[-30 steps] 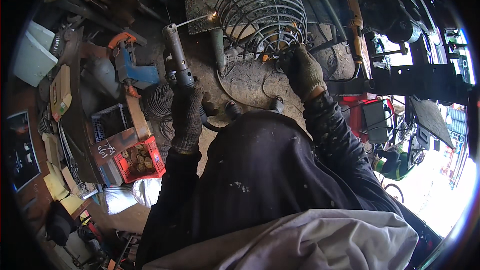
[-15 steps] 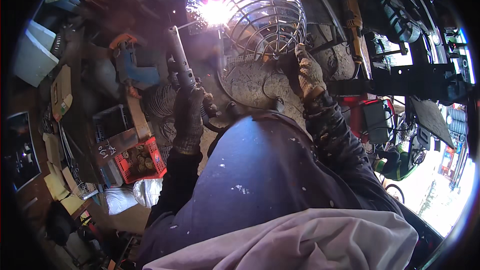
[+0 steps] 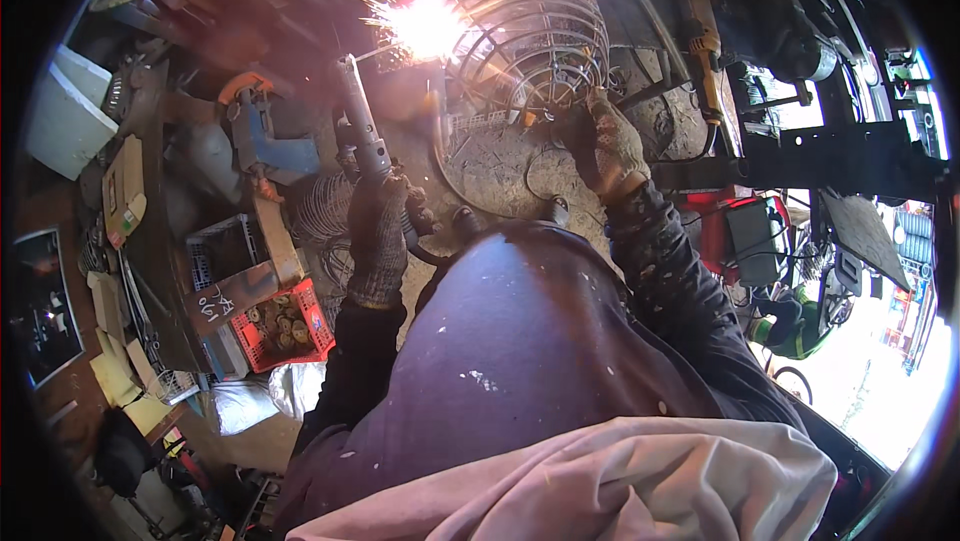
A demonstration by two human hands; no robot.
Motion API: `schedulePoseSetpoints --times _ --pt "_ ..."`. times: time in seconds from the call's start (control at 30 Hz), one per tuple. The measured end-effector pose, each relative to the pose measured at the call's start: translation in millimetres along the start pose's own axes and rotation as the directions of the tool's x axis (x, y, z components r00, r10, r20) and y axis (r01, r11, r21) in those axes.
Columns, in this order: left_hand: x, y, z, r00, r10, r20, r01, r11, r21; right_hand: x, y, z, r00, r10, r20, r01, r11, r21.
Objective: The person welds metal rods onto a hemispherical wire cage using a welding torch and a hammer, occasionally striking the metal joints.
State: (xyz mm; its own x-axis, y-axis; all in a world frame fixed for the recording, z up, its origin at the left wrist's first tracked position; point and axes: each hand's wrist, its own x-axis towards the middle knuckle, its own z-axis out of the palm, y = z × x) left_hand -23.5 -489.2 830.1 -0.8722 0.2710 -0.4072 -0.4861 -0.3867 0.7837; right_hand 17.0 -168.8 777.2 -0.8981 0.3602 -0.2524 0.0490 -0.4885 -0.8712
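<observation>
My gloved left hand (image 3: 377, 241) is closed round an electrode holder (image 3: 358, 116), a grey tube with holes that points away from me. From its far end a thin welding rod (image 3: 382, 50) runs to a bright arc, which throws sparks and touches the left side of a round cage of bent metal bars (image 3: 553, 53). Glare hides the exact contact spot. On the cage's near right side, my gloved right hand (image 3: 614, 149) grips what looks like its edge; the fingertips are partly hidden in shadow.
At the left are a blue clamp-like tool (image 3: 275, 149), a red plastic crate (image 3: 285, 323) of small round parts and a coil of wire (image 3: 325, 206). A yellow angle grinder (image 3: 706, 46) lies right of the cage. Cables cross the floor (image 3: 500, 171) below.
The arc still burns, with sparks now spreading more to the left and a warmer glow over the cage. Both hands keep nearly the same places and grips.
</observation>
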Motion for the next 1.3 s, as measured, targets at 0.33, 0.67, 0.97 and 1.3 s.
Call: schedulePoseSetpoints --times 0.33,0.67,0.97,1.3 --pt "6 6 -32 0.986 0.158 -0.053 -0.160 0.986 -0.037 -33 10 -31 0.992 0.101 -0.076 -0.060 0.909 0.413" --pt "-33 16 46 0.933 0.358 -0.030 -0.351 0.927 0.131 -90 -65 61 0.897 0.413 0.157 -0.151 0.620 -0.770" --pt "-41 -5 154 0.716 0.273 0.643 -0.647 0.606 0.463 -128 -116 90 0.887 -0.358 0.293 0.460 0.751 -0.474" --pt "-44 -22 187 0.217 0.148 0.965 -0.971 -0.069 0.229 -183 -143 -48 0.794 -0.546 -0.266 0.517 0.838 -0.176"
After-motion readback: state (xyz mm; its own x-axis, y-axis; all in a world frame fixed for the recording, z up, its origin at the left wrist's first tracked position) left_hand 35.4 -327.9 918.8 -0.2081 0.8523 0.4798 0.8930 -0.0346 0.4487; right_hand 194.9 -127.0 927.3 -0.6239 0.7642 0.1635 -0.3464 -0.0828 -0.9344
